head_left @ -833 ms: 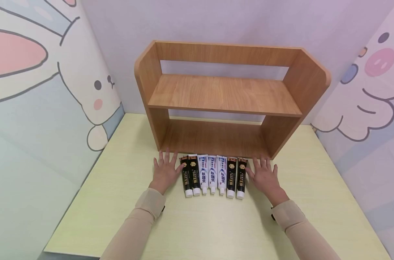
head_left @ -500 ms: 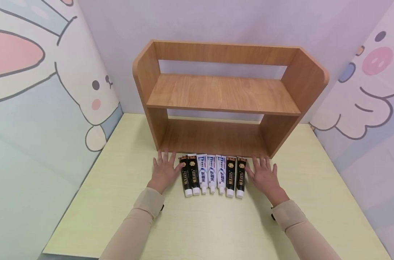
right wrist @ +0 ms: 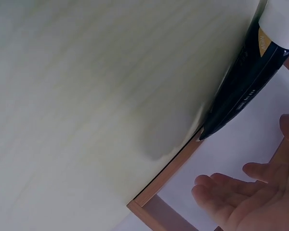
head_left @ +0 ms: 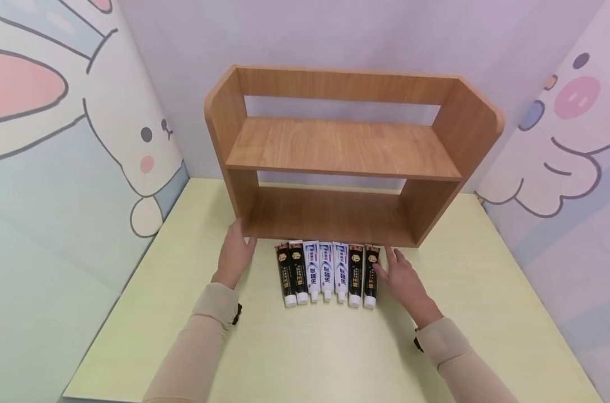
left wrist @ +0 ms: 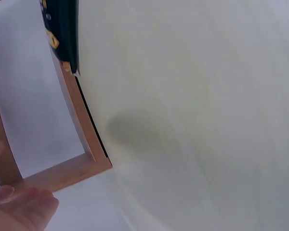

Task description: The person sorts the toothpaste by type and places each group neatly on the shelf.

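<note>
Several toothpaste tubes lie side by side in front of the shelf. Two black tubes (head_left: 286,274) are at the left, three white tubes (head_left: 327,271) in the middle, two more black tubes (head_left: 371,277) at the right. My left hand (head_left: 234,252) is at the shelf's lower left front corner, its fingertips hidden behind the side panel in the head view. In the left wrist view, the left fingers (left wrist: 36,207) overlap that panel. My right hand (head_left: 403,277) hovers beside the rightmost black tube, thumb over its edge. Its fingers (right wrist: 221,192) are loosely bent and hold nothing.
A two-tier wooden shelf (head_left: 342,148) stands on the pale yellow table (head_left: 305,358) against the back wall. Walls with cartoon animals (head_left: 149,134) close in on the left and right. The tubes' crimped ends lie right at the shelf's front edge.
My left hand has moved left, away from the black tube, to the shelf's corner. The right hand has lifted and turned slightly, its spread fingers drawing together. The tubes stay put.
</note>
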Available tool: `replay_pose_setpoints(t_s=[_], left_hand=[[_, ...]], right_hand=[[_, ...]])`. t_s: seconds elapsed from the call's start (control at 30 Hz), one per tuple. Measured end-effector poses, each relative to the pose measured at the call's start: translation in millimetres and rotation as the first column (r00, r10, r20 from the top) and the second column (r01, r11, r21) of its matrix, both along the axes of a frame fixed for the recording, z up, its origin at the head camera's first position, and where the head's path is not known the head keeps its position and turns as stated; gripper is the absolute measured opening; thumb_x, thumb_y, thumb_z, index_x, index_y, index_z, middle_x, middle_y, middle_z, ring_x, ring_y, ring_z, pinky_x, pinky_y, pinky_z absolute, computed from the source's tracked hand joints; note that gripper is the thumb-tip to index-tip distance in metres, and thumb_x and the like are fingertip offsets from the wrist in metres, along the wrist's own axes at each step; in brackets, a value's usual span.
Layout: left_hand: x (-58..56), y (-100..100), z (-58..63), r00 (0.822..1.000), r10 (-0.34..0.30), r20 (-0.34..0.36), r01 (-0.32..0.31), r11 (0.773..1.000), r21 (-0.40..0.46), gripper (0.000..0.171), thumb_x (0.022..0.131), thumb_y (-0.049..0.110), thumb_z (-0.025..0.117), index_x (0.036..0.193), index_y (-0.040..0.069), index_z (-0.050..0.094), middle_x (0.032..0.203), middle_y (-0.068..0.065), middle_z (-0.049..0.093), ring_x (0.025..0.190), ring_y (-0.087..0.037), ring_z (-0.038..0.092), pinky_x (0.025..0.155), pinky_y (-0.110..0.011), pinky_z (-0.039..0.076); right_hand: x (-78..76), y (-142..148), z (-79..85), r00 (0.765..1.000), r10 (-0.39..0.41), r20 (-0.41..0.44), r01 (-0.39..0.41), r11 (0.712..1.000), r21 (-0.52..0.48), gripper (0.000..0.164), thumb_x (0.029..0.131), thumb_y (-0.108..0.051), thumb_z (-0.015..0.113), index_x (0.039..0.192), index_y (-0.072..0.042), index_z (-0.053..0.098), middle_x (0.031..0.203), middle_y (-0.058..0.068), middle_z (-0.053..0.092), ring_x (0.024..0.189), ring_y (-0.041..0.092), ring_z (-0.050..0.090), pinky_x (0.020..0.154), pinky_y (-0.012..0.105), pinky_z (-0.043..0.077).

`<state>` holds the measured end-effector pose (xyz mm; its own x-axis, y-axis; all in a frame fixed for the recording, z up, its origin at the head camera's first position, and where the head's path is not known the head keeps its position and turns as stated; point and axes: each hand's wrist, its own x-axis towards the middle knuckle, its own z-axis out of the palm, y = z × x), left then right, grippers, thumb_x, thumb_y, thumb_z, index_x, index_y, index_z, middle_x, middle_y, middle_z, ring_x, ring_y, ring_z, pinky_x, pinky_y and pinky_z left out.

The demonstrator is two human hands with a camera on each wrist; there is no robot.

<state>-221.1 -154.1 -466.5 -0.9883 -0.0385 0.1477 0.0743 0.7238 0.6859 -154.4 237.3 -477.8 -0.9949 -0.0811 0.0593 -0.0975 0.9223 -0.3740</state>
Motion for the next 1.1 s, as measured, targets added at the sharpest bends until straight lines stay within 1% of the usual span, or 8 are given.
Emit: replay_pose_setpoints(t_s=[0.17,0.37,0.57,0.73,0.93,1.1], left_hand=[[-6.9,-8,0.7,0.998,0.064,-0.023,-0.061,0.994,0.087,0.063,0.099,0.019,0.057,0.148,-0.004,0.025,0.143,-0.028,0.037,0.129,-0.042,0.041,0.100,-0.054,0.040],[-15.2,-10,0.3,0.993,0.105,-0.046,-0.096,0.982,0.162,0.064,0.098,0.019,0.056,0.148,-0.004,0.022,0.143,-0.028,0.036,0.128,-0.043,0.041,0.099,-0.055,0.040],[-25.9,-15,0.9,0.989,0.114,-0.089,-0.096,0.979,0.182,0.062,0.098,0.015,0.055,0.146,-0.007,0.023,0.141,-0.029,0.038,0.127,-0.043,0.040,0.100,-0.054,0.038],[-34.3,-18,3.6,0.986,0.122,-0.113,-0.100,0.978,0.182,0.057,0.098,0.012,0.056,0.144,-0.007,0.028,0.139,-0.028,0.042,0.123,-0.042,0.044,0.100,-0.052,0.040],[-42.1,-18,7.1,0.987,0.121,-0.105,-0.099,0.976,0.195,0.053,0.100,0.011,0.054,0.143,-0.006,0.030,0.138,-0.027,0.042,0.124,-0.041,0.045,0.100,-0.053,0.041],[-47.0,-16,7.5,0.987,0.118,-0.106,-0.091,0.969,0.228,0.050,0.101,0.009,0.052,0.143,-0.006,0.030,0.138,-0.028,0.042,0.124,-0.042,0.045,0.100,-0.055,0.041]], right_hand=[[5.4,-6,0.6,0.995,-0.033,0.092,0.039,0.997,-0.065,0.069,0.102,-0.033,0.050,0.148,0.009,0.023,0.139,0.041,0.032,0.125,0.057,0.036,0.099,0.063,0.035],[12.7,-11,1.2,0.985,-0.070,0.156,0.081,0.994,-0.070,0.069,0.102,-0.035,0.049,0.148,0.010,0.023,0.138,0.042,0.034,0.125,0.055,0.036,0.100,0.062,0.035],[19.0,-14,0.5,0.982,-0.080,0.171,0.101,0.988,-0.118,0.067,0.102,-0.033,0.048,0.145,0.014,0.025,0.132,0.043,0.037,0.120,0.056,0.042,0.098,0.062,0.037],[24.1,-18,1.0,0.972,-0.094,0.216,0.129,0.979,-0.155,0.067,0.103,-0.034,0.046,0.142,0.016,0.027,0.130,0.044,0.039,0.119,0.056,0.043,0.099,0.061,0.037],[25.8,-22,0.6,0.956,-0.112,0.271,0.169,0.966,-0.195,0.063,0.101,-0.029,0.048,0.138,0.020,0.032,0.125,0.043,0.045,0.118,0.054,0.044,0.098,0.060,0.038],[26.0,-24,0.4,0.938,-0.134,0.320,0.209,0.954,-0.214,0.063,0.100,-0.029,0.050,0.138,0.019,0.033,0.117,0.036,0.055,0.111,0.049,0.052,0.091,0.056,0.044]])
